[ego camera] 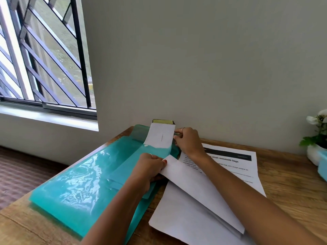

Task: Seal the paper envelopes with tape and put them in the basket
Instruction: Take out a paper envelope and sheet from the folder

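Note:
A large white paper envelope [191, 200] lies on the wooden table, its upper flap lifted. My left hand [150, 167] pinches the flap's top corner and rests on a teal plastic folder [79, 183]. My right hand [187, 140] grips the edge of a smaller white envelope [160, 137] at the far end of the folder. That smaller envelope stands partly inside the folder's opening. No tape and no basket are in view.
A printed sheet [238, 167] lies to the right under my right forearm. A dark box with a yellow edge [163, 121] stands against the wall. A white pot with a flowering plant [316, 138] and a light blue object [323, 167] sit at the right edge.

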